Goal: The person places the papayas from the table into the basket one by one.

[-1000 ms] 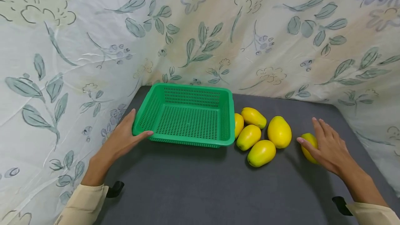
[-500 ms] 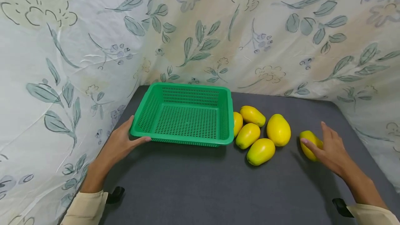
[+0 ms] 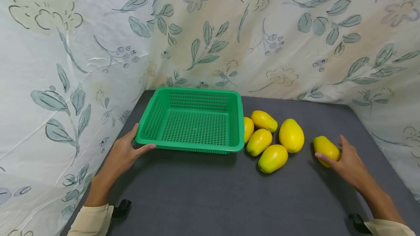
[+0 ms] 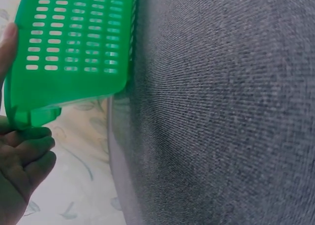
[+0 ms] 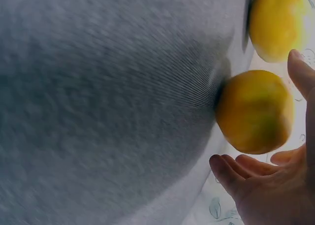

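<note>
The left hand (image 3: 124,154) grips a green basket (image 3: 193,147) by its corner while the right hand (image 3: 352,165), fingers spread, brackets a lone yellow fruit (image 3: 326,148) (likely firm, smooth and weighty, best cupped around its middle) at the right of the counter (image 3: 213,192)

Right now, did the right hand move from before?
Yes. Against the lone yellow fruit in the head view, the right hand shifted down and right, uncovering more of it.
</note>
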### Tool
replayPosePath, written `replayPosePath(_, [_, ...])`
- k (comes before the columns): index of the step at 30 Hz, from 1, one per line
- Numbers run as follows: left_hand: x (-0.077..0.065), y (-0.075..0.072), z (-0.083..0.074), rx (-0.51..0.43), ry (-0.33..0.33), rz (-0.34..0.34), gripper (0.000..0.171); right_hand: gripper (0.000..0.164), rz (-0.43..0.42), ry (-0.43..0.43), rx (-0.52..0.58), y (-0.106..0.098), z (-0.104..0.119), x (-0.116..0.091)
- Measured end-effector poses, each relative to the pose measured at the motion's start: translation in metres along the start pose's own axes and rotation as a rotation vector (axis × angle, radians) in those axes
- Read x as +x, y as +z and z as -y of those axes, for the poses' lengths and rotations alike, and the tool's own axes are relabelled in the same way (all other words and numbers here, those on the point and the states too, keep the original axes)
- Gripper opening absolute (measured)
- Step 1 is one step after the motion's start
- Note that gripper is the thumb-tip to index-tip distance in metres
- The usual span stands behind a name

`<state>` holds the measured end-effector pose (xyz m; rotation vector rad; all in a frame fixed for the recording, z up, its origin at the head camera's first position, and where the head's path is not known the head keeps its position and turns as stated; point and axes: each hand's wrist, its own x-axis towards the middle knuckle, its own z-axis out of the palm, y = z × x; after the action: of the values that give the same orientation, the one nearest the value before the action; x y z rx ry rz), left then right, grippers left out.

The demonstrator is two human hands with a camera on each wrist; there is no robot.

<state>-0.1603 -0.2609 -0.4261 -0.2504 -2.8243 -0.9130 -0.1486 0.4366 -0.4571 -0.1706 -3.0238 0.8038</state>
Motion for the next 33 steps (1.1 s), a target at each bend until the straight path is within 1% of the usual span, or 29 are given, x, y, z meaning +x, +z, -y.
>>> replayPosePath(4, [-0.001, 0.002, 0.0, 0.0, -0.007, -0.001, 0.106, 0.12, -0.017, -0.013, 0.01, 0.005, -0.001, -0.002])
replayPosePath(8, [-0.002, 0.004, 0.001, -0.023, -0.015, 0.002, 0.106, 0.116, -0.032, -0.006, 0.003, 0.008, 0.0, -0.005])
replayPosePath(16, [-0.004, 0.006, 0.004, -0.05, -0.034, -0.002, 0.105, 0.096, -0.093, -0.048, -0.049, 0.015, -0.001, -0.008])
replayPosePath(23, [-0.003, 0.007, 0.004, -0.049, -0.05, 0.003, 0.106, 0.087, -0.156, -0.052, -0.041, 0.018, -0.002, -0.012])
replayPosePath(28, [-0.005, 0.008, 0.004, -0.051, -0.046, -0.009, 0.105, 0.087, -0.186, -0.027, -0.017, 0.017, -0.001, -0.016])
replayPosePath(33, [-0.006, 0.008, 0.003, -0.049, -0.042, -0.018, 0.104, 0.088, -0.196, -0.023, 0.012, 0.013, 0.008, -0.019])
